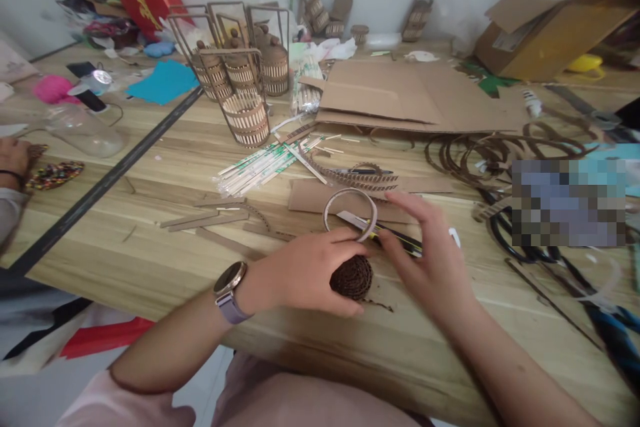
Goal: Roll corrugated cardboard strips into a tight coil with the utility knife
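My left hand [305, 273], with a watch at the wrist, curves its fingers and thumb round a dark brown coil of rolled corrugated cardboard [354, 277] on the table. Just to the right is my right hand [430, 260], thumb and index finger apart, nothing between them. Its thumb comes close to a thin roll of tape [326, 213]; whether they touch I cannot tell. Behind and beside the ring lies a utility knife [407, 243] with a black and yellow handle, partly covered by the ring. A small dark scrap [383, 305] lies near the coil.
Small stick-and-cardboard lanterns [245, 119] stand at the back left. Wrapped chopsticks [260, 165], cardboard strips [205, 220] and flat cardboard sheets [375, 97] lie ahead. Brown coils [460, 153] and scissors [505, 240] are at right. Another person's hand [14, 155] rests at far left.
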